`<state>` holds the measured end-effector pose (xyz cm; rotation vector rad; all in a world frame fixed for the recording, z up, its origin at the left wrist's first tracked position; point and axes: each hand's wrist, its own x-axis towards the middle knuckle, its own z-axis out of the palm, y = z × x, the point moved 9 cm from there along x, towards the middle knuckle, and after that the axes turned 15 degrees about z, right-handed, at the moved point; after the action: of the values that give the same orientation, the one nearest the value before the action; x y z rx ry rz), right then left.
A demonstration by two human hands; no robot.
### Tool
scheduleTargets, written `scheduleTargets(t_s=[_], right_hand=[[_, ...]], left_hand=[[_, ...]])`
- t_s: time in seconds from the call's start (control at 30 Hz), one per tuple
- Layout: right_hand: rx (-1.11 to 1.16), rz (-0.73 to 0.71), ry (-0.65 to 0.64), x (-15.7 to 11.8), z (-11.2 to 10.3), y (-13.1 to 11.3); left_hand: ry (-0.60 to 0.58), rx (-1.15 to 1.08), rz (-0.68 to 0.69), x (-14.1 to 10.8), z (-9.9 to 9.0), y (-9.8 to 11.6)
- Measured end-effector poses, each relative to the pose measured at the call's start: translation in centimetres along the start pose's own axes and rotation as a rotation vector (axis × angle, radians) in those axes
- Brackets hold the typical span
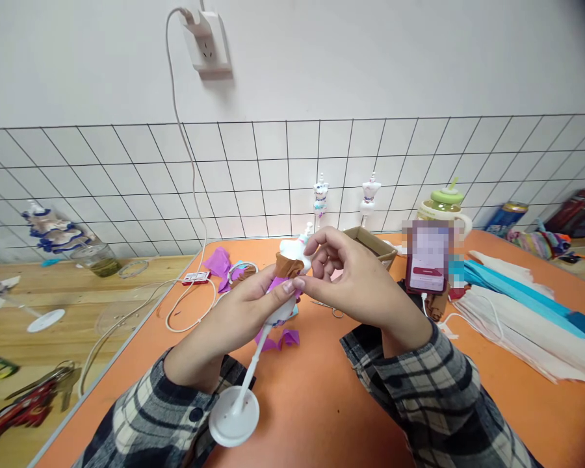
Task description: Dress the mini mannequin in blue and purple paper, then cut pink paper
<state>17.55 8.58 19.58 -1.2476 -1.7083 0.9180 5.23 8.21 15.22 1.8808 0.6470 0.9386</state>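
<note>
Mini dress form (283, 313) is held up over the near-middle of the orange surface (312, 409), between both hands. Brown piece (290, 264) wraps its chest, purple showing just below. Left hand (251, 300) is closed round the body under the brown, thumb pressed along the front. Right hand (358, 276) is curled at the other side, thumb tip beside the left thumb, forefinger by the torso; can't tell if it's pinching the brown edge.

Doing this well, my read: keep the left thumb firm so the wrap can't slip, smooth folds with the right fingertips, tension light and even. Thin stuff likely creases or tears if yanked.

Long axis is tilted: neck end up, right and toward the wall; stem (251, 370) runs down-left to the round base (234, 422), which sits over the left sleeve.

Further out: purple scraps (290, 337) under it, open box (375, 244) behind the right hand, phone (428, 257) right.
</note>
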Motion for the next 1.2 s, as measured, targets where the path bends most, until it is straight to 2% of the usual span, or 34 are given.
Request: scheduleTargets(t_s=[0.23,0.47,0.63,0.77,0.93,1.2], right_hand=[[-0.006,-0.004,0.088,0.4,-0.5,0.1],[0.024,0.008,0.084,0.7,-0.7,0.3],[0.048,-0.02,0.106,0.6,-0.9,0.1],[0.02,-0.052,0.118,0.2,-0.8,-0.4],[-0.033,-0.052,0.157,0.0,-0.7,-0.6],[-0.044,-0.048,0.157,0.0,-0.8,-0.7]], left_hand=[[-0.004,-0.077,0.006,0.2,0.3,0.0],[-0.004,-0.13,-0.047,-0.1,0.2,-0.9],[0.067,-0.335,-0.058,-0.1,-0.1,-1.2],[0.075,-0.388,-0.048,-0.1,-0.1,-1.0],[0.065,-0.318,-0.037,-0.2,0.0,-1.0],[0.016,-0.017,-0.006,0.1,0.0,0.0]])
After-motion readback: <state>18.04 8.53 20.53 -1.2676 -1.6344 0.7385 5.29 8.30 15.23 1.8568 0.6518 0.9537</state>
